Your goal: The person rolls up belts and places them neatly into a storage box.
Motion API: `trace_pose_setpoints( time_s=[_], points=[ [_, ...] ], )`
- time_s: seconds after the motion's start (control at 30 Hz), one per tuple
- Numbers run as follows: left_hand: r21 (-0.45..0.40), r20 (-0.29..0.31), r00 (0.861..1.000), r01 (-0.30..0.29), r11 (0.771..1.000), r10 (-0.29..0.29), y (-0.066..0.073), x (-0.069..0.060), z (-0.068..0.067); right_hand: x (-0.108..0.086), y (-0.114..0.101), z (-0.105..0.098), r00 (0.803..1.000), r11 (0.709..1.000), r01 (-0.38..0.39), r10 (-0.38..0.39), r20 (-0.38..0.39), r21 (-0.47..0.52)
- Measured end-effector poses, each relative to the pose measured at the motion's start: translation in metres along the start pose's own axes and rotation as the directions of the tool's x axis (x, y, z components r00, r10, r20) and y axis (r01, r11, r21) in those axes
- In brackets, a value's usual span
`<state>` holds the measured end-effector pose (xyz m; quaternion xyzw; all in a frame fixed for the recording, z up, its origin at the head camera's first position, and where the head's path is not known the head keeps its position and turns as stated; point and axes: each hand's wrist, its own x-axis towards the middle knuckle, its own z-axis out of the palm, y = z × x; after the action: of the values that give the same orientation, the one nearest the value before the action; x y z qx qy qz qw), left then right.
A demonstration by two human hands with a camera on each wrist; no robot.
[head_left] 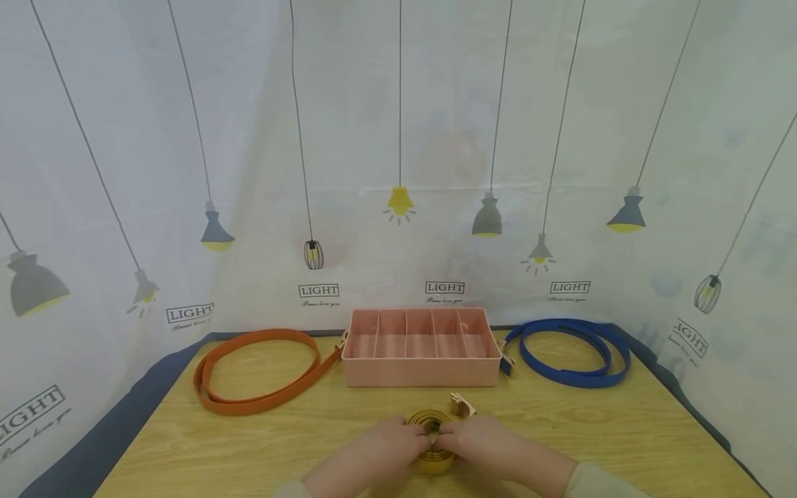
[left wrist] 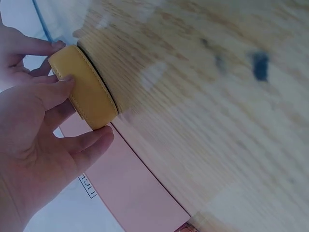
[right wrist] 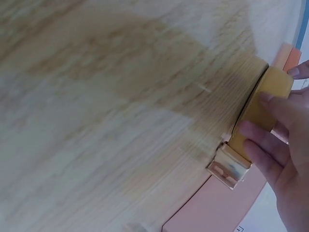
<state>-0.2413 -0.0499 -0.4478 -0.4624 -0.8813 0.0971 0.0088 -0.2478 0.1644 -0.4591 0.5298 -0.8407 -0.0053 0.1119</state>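
Gripping the coiled yellow belt (head_left: 434,466) with left hand (head_left: 398,441) and right hand (head_left: 473,440), on the near side of the pink tray (head_left: 420,373). Tbh, just keep the loops snug and edges level.

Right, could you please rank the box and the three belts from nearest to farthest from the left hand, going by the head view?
1. Yellow belt: coiled, held in the left hand.
2. Box: straight ahead, beyond the coil.
3. Orange belt: left of the box.
4. Blue belt: right of the box, farthest.
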Motion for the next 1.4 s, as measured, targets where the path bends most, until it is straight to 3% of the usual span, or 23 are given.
trace_pose_setpoints(
  time_s=[0.3, 0.5, 0.77, 0.9, 1.13, 1.23, 1.4],
  points=[
    [-0.083, 0.031, 0.999, 0.023, 0.996, -0.021, -0.0046, -0.0026, -0.0013, -0.0017, 0.005, -0.0032, 0.991, 0.994, -0.083, 0.075, 0.108, 0.071],
    [-0.039, 0.012, 0.999, 0.053, 0.998, -0.052, -0.0022, -0.0029, -0.0042, 0.0011, 0.0037, -0.006, 0.989, 0.993, -0.093, 0.084, 0.123, 0.067],
    [0.016, -0.037, 0.996, 0.076, 0.997, -0.075, 0.0027, 0.004, 0.0007, 0.0025, 0.0042, -0.0048, 0.996, 0.999, -0.047, 0.045, 0.08, 0.027],
    [0.04, -0.04, 0.996, 0.084, 0.996, -0.083, 0.0039, 0.0057, 0.001, 0.0013, 0.0056, -0.0026, 1.0, 1.0, 0.008, -0.008, 0.016, -0.002],
    [-0.029, -0.089, 0.996, 0.016, 0.999, -0.018, -0.0038, 0.002, 0.0026, -0.0012, 0.0078, 0.001, 0.993, 0.997, 0.083, -0.083, -0.088, -0.004],
    [-0.045, -0.104, 0.994, 0.009, 0.999, -0.014, -0.0048, 0.0012, 0.0014, -0.0006, 0.0069, 0.0006, 0.992, 0.996, 0.084, -0.085, -0.096, -0.016],
    [0.023, -0.092, 0.995, 0.036, 0.999, -0.033, -0.0006, 0.0031, -0.0014, 0.0012, 0.0049, -0.0013, 0.995, 0.998, 0.068, -0.069, -0.079, -0.014]
  ],
)
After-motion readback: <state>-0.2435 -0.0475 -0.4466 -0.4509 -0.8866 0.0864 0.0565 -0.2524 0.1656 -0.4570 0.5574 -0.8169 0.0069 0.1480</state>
